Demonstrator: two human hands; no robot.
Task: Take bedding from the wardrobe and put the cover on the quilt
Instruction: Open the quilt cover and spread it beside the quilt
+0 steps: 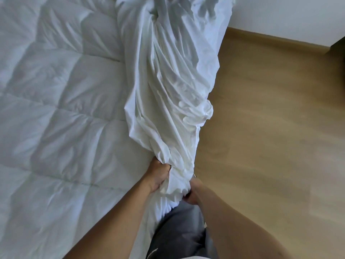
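A white stitched quilt lies spread flat over the bed and fills the left half of the view. Along its right edge runs a white quilt cover, bunched into long wrinkled folds from the far end down to me. My left hand grips a gathered handful of the cover at its near end. Just to the right and a little lower, my right hand holds the same bunch, its fingers curled into the cloth and partly hidden by it.
A light wooden floor stretches along the right side of the bed. A white wall stands at the far right, with a dark furniture edge at the frame's right border. My grey trousers are at the bottom.
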